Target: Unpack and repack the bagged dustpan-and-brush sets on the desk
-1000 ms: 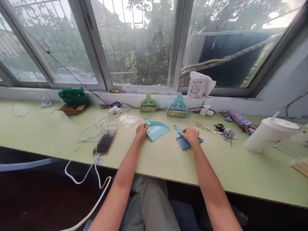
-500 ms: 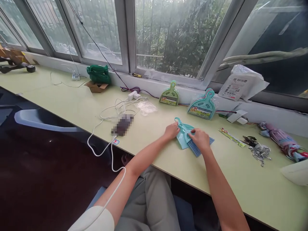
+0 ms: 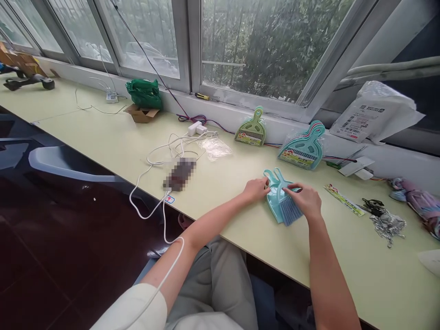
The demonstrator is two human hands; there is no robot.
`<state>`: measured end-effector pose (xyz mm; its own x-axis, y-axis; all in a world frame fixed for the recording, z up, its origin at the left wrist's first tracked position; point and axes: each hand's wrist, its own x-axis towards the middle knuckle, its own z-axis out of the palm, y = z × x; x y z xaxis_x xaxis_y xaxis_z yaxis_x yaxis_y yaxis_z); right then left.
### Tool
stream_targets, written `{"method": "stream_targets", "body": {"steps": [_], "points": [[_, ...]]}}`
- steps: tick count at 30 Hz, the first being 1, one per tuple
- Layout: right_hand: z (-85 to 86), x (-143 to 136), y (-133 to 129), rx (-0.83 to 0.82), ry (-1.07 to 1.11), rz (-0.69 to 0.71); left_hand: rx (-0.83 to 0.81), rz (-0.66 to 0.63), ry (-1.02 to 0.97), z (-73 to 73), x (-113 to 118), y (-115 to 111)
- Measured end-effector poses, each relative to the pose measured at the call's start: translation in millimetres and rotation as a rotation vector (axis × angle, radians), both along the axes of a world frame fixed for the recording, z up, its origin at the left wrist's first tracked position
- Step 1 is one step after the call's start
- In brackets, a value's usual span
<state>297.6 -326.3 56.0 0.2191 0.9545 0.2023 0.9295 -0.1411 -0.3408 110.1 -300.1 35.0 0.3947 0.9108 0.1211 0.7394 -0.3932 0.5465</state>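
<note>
In the head view, a light-blue dustpan point(image 3: 273, 202) is on the table in front of me. My left hand point(image 3: 256, 189) pinches its left edge near the handle. Against the pan lies a small light-blue brush point(image 3: 290, 211) with blue-grey bristles, tilted a little. My right hand point(image 3: 307, 200) grips the brush at its right shoulder between thumb and fingers. The two handles stand side by side at the top, slightly apart. Part of the pan is hidden behind the brush.
Behind stand a green dustpan set point(image 3: 252, 130) and a stack of wrapped sets point(image 3: 304, 149). To the right lie a label strip point(image 3: 343, 200), a silver chain point(image 3: 388, 225) and a folded umbrella point(image 3: 421, 201). White cables point(image 3: 151, 161), a blurred phone-like object point(image 3: 180, 174) and clear plastic film point(image 3: 216, 149) lie left.
The brush has turned so that its bristles point down along the dustpan and its handle lies beside the pan's handle. Both hands keep their hold. The view has shifted slightly.
</note>
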Motion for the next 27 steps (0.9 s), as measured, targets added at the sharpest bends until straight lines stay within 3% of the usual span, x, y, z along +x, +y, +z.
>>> {"method": "stream_targets", "body": {"steps": [7,13,15,20,27], "points": [[-10.5,-11,0,-0.063,-0.098,0.042,0.072,-0.111,0.037,-4.3,4,1],[-19.8,-11,7,0.017,0.059,0.23,0.531,-0.133,0.134,-6.0,-13,15],[-22.3,-16,8,0.028,0.106,0.304,0.611,-0.17,0.215,-8.7,-17,22],[-25.2,-29,8,0.05,0.109,0.292,0.633,-0.265,0.338,-14.2,-21,32],[-20.6,-30,7,0.019,0.081,0.249,0.65,-0.396,0.443,-11.2,-19,26]]}}
